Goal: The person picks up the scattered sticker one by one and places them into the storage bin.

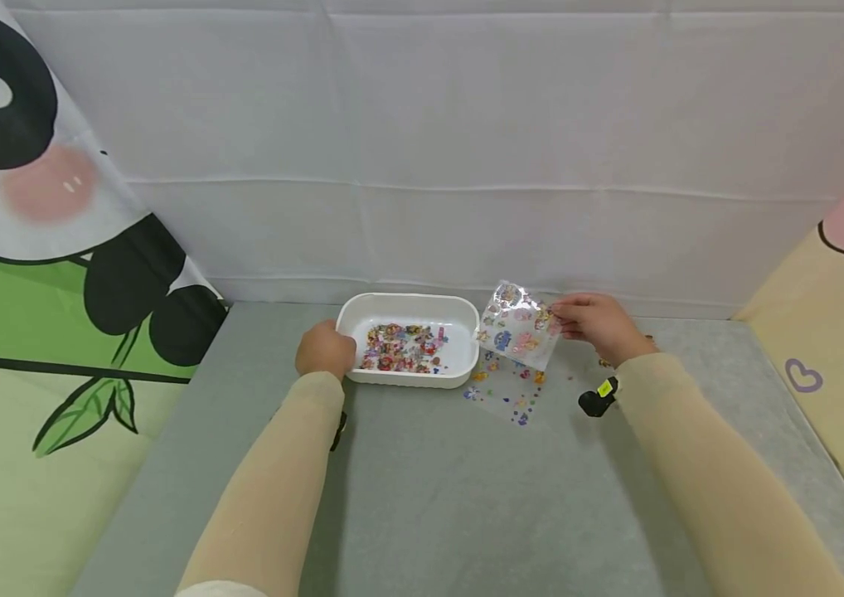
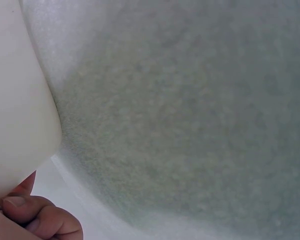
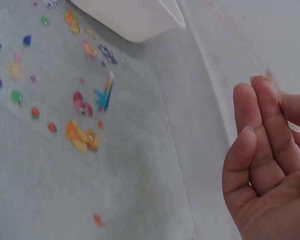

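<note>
At its left end, my left hand point(image 1: 326, 348) grips a white plastic tray point(image 1: 407, 379) with rounded corners. Many small colourful stickers point(image 1: 401, 348) lie inside it. In the left wrist view, curled fingers point(image 2: 45, 217) are at the tray's outer corner point(image 2: 20, 115). My right hand point(image 1: 595, 326) pinches the edge of a clear sticker sheet point(image 1: 519, 325) between thumb and fingers, raised and tilted beside the tray's right end. Below it a second clear sheet point(image 1: 504, 394) with cartoon pony stickers point(image 3: 82, 136) lies flat on the table, partly covered by the raised one in the head view.
The grey table point(image 1: 452, 497) meets a white cloth backdrop point(image 1: 429, 166) right behind the tray. Printed cloths with a green cartoon pattern point(image 1: 34, 332) and a yellow one point(image 1: 840, 390) border the sides. A small orange piece point(image 3: 98, 219) lies on the table.
</note>
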Demonstrator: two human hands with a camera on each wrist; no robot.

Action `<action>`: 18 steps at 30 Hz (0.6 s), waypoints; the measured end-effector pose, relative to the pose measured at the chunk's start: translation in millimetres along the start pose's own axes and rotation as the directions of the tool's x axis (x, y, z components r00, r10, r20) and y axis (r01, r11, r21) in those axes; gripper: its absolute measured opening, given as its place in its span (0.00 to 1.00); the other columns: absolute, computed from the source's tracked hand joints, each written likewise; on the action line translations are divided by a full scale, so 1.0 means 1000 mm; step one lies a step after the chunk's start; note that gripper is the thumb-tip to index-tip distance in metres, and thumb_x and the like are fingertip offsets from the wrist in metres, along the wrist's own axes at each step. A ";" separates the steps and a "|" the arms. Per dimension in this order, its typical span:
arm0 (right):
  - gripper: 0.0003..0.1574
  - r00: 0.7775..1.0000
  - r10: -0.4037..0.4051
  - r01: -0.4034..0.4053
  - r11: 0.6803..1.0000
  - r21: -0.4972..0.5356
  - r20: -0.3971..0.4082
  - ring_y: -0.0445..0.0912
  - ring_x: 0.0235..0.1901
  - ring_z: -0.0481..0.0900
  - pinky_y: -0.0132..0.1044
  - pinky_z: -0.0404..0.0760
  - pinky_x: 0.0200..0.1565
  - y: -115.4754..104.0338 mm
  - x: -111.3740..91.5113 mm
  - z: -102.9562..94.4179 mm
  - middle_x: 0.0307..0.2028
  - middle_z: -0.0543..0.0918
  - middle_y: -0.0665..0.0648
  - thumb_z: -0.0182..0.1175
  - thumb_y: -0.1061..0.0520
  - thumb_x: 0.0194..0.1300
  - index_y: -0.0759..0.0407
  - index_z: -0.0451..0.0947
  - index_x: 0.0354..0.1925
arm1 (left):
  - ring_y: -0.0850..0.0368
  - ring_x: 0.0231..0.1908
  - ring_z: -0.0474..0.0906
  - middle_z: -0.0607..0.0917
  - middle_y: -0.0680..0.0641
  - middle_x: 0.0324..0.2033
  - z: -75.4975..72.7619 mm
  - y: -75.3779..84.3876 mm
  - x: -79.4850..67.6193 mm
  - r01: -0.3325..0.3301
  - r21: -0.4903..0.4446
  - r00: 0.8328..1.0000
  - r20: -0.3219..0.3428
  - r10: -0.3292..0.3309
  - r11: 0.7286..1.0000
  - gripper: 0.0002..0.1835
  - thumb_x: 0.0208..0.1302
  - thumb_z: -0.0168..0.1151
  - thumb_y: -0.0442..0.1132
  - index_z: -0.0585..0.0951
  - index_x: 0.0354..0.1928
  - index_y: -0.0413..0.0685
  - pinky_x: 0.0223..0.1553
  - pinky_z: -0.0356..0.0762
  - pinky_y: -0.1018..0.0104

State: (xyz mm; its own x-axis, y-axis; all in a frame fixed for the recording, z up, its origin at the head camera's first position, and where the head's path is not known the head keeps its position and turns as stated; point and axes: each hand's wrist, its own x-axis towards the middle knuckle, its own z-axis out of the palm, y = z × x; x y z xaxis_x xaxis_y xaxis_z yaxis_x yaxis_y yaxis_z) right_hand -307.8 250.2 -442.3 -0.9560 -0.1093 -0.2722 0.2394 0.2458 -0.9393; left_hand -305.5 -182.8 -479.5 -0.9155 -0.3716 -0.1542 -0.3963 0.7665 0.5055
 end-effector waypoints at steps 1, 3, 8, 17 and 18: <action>0.27 1.000 -0.003 0.003 1.000 0.003 -0.002 0.41 0.39 0.83 0.40 0.83 0.52 0.000 0.001 0.003 0.43 0.84 0.52 0.61 0.52 0.76 0.70 0.76 0.62 | 0.41 0.48 0.82 0.86 0.37 0.51 0.000 0.000 0.000 -0.001 0.001 1.000 0.001 0.001 1.000 0.22 0.69 0.55 0.39 0.81 0.62 0.40 0.50 0.79 0.43; 0.26 1.000 -0.010 0.010 1.000 0.011 -0.005 0.41 0.38 0.83 0.41 0.83 0.51 0.000 0.002 0.009 0.42 0.85 0.52 0.61 0.53 0.76 0.71 0.76 0.62 | 0.40 0.48 0.82 0.86 0.37 0.51 0.000 -0.001 0.001 -0.002 0.005 1.000 0.002 0.002 1.000 0.22 0.69 0.55 0.39 0.81 0.62 0.40 0.50 0.80 0.43; 0.24 1.000 -0.019 0.019 1.000 0.023 -0.006 0.42 0.37 0.84 0.42 0.84 0.51 -0.003 0.004 0.026 0.40 0.85 0.54 0.62 0.55 0.75 0.72 0.77 0.60 | 0.40 0.48 0.82 0.86 0.37 0.51 0.000 -0.003 0.003 -0.007 0.008 1.000 0.000 0.007 1.000 0.22 0.68 0.55 0.39 0.81 0.61 0.40 0.50 0.79 0.42; 0.20 0.999 -0.042 0.042 0.999 0.011 -0.007 0.44 0.36 0.84 0.40 0.85 0.47 -0.006 0.007 0.058 0.40 0.85 0.57 0.61 0.55 0.76 0.71 0.81 0.56 | 0.40 0.49 0.82 0.86 0.37 0.52 0.001 -0.002 0.003 -0.005 0.001 1.000 -0.005 0.005 1.000 0.23 0.67 0.55 0.38 0.81 0.62 0.40 0.50 0.79 0.42; 0.20 0.999 -0.042 0.042 0.999 0.012 -0.007 0.44 0.36 0.84 0.39 0.84 0.47 -0.005 0.008 0.061 0.40 0.86 0.57 0.61 0.55 0.76 0.71 0.81 0.56 | 0.40 0.49 0.82 0.86 0.37 0.52 0.002 -0.002 0.003 -0.004 -0.001 1.000 -0.004 0.004 1.000 0.23 0.67 0.55 0.38 0.81 0.62 0.40 0.50 0.79 0.42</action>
State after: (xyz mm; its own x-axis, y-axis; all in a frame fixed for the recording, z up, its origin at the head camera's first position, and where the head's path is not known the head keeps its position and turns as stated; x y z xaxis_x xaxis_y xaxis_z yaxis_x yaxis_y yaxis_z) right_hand -306.3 189.6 -452.2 -0.9663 -0.1129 -0.2312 0.2011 0.2291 -0.9524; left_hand -307.3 -184.5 -482.4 -0.9167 -0.3706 -0.1492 -0.3928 0.7675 0.5067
